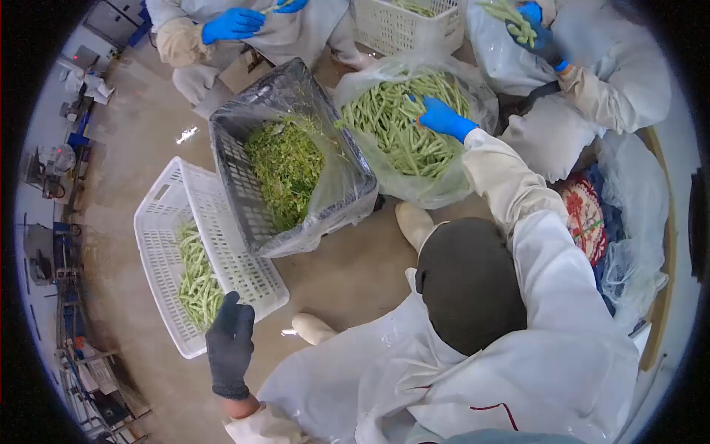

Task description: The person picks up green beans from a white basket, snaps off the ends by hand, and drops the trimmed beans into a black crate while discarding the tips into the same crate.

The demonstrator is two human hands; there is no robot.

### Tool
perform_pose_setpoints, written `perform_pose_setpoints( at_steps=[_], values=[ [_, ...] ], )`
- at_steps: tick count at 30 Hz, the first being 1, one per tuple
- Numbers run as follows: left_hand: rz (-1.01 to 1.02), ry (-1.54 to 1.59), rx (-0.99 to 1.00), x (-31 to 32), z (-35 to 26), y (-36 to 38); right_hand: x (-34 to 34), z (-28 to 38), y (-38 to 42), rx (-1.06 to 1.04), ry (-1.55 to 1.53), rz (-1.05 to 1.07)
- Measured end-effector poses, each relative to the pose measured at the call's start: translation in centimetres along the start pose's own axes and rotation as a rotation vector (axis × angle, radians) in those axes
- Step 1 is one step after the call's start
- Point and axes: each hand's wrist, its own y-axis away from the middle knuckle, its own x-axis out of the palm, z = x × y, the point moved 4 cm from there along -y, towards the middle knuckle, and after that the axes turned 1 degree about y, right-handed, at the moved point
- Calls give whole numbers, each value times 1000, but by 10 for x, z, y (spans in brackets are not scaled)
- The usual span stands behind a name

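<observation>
My right hand (pixel 446 120), in a blue glove, reaches into a clear plastic bag (pixel 479 78) full of green beans (pixel 392 122). Its fingers close on some beans at the top of the heap; the fingertips are partly hidden. My left hand (pixel 231 344), in a dark grey knitted glove, is held beside the near corner of a white slotted crate (pixel 159 277). Nothing shows in it, and its fingers look loosely extended. More green beans (pixel 196 285) lie at the bottom of that crate.
A crate lined with dark plastic (pixel 344 194) holds green trimmings (pixel 285 166) between the bag and the white crate. Two co-workers in blue gloves (pixel 235 24) handle beans opposite. Another white crate (pixel 407 28) stands behind the bag. Plastic-covered bundles (pixel 632 222) lie at right.
</observation>
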Motion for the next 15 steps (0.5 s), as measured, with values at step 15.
perform_pose_setpoints(
  at_steps=[15],
  values=[
    [-61,-115,419,16,-12,-8,-163,155,37,-86,-690,-119]
  ],
)
